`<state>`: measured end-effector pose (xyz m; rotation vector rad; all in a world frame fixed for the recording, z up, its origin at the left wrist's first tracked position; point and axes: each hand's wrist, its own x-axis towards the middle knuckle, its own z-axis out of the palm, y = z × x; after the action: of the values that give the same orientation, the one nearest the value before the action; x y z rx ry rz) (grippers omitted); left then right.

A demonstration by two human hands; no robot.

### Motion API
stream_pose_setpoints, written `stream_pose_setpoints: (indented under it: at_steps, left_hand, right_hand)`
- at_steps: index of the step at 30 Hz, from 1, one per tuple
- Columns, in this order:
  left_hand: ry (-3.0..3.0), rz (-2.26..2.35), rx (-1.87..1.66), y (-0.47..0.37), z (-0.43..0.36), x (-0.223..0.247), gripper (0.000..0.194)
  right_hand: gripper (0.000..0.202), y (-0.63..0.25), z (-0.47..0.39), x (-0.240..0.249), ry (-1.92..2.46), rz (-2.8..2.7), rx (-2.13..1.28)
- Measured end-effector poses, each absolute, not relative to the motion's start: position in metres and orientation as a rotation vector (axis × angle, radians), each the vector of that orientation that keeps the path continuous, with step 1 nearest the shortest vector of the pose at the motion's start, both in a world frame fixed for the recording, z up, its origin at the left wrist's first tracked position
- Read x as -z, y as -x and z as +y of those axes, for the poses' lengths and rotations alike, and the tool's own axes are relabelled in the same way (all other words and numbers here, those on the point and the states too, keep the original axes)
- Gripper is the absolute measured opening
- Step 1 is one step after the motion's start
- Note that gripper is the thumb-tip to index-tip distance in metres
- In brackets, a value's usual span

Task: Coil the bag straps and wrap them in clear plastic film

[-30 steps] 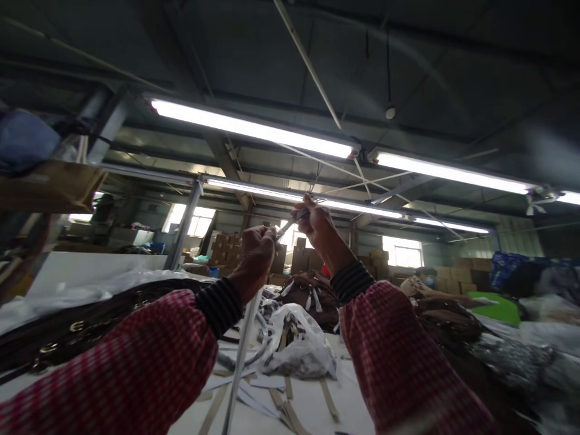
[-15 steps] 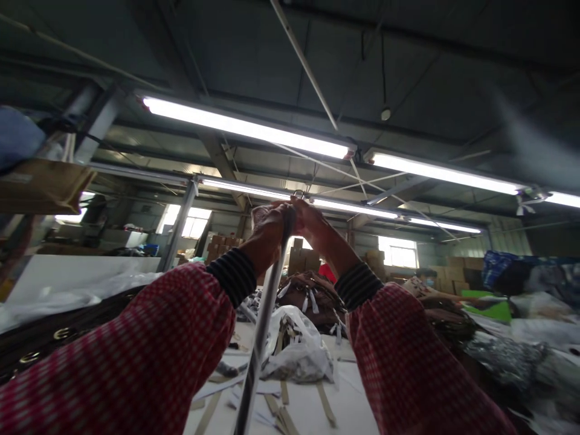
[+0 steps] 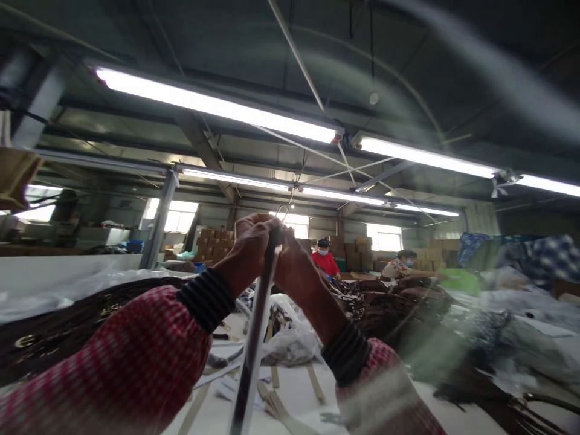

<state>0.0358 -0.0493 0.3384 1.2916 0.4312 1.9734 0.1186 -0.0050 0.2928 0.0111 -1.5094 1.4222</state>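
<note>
Both of my hands are raised in front of me, close together at the top of a long grey strap-like strip [image 3: 255,344] that runs down to the bottom edge of the picture. On its left side my left hand [image 3: 252,243] is closed around the upper end. My right hand [image 3: 290,258] grips the same end from the right, its fingertips partly hidden behind the strip. A thin metal hook or ring [image 3: 283,209] shows just above my fingers; whether it is joined to the strip I cannot tell.
On the white table [image 3: 208,417] lie beige strips [image 3: 316,383] and a clear plastic bag [image 3: 294,338] of parts. Dark brown goods are heaped left [image 3: 67,326] and right [image 3: 394,308]. Further back are a person in red [image 3: 325,261] and another person [image 3: 401,266]. Tube lights [image 3: 217,104] hang overhead.
My view has turned right and tilted slightly, bringing two people into sight. My hands, still at the strip's top, sit a little lower and further left in the picture.
</note>
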Motion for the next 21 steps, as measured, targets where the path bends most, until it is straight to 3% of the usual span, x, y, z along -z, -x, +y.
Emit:
stream_pose_setpoints:
  at_steps: [5, 9, 12, 16, 18, 21]
  left_hand:
    - [-1.322, 0.526, -1.954, -0.028, -0.043, -0.321, 0.021]
    - [-1.508, 0.699, -1.836, 0.006, -0.048, -0.306, 0.044]
    - [-1.888, 0.906, -1.430, 0.028, -0.056, -0.298, 0.044]
    - [-2.254, 1.050, -0.569, 0.035, -0.056, -0.272, 0.038]
    - [-2.238, 1.062, -0.416, 0.039, -0.051, -0.255, 0.043]
    - [-2.181, 1.141, -0.477, 0.057, -0.046, -0.240, 0.045]
  right_hand:
    - [0.038, -0.135, -0.019, -0.238, 0.130, -1.377, -1.269]
    - [0.040, -0.173, -0.022, -0.227, 0.371, -1.567, -1.041]
    - [0.042, -0.194, -0.028, -0.223, 0.497, -1.753, -1.014]
    - [0.049, -0.200, -0.041, -0.209, 0.533, -1.981, -0.970]
    - [0.045, -0.202, -0.042, -0.198, 0.533, -2.051, -0.969]
    - [0.035, -0.214, -0.037, -0.170, 0.609, -2.068, -1.004]
